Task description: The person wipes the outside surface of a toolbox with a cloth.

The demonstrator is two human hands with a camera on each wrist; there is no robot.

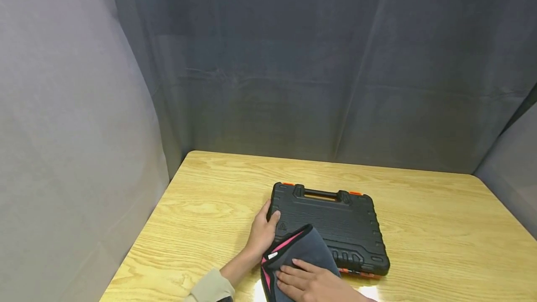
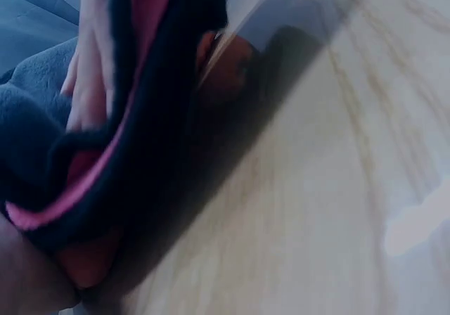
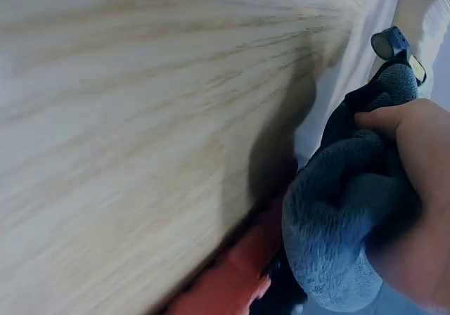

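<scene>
A black plastic tool case (image 1: 356, 229) with a carry handle and orange latches lies flat on the wooden table. My left hand (image 1: 261, 234) grips its left side, thumb over the top edge. Over the case's near left corner lies a folded grey plush cloth (image 1: 314, 246) with black edging and a pink inner side. My right hand (image 1: 310, 285) holds this cloth, fingers spread over its top. In the right wrist view the thumb (image 3: 383, 120) presses into the bunched cloth (image 3: 327, 223). The left wrist view shows the pink-lined fold (image 2: 84, 188) close up.
The wooden table (image 1: 201, 209) extends to both sides of the case. A dark grey curtain (image 1: 293, 83) hangs behind its far edge, with pale fabric (image 1: 75, 129) on the left. An orange part of the case (image 3: 225, 280) shows beneath the cloth in the right wrist view.
</scene>
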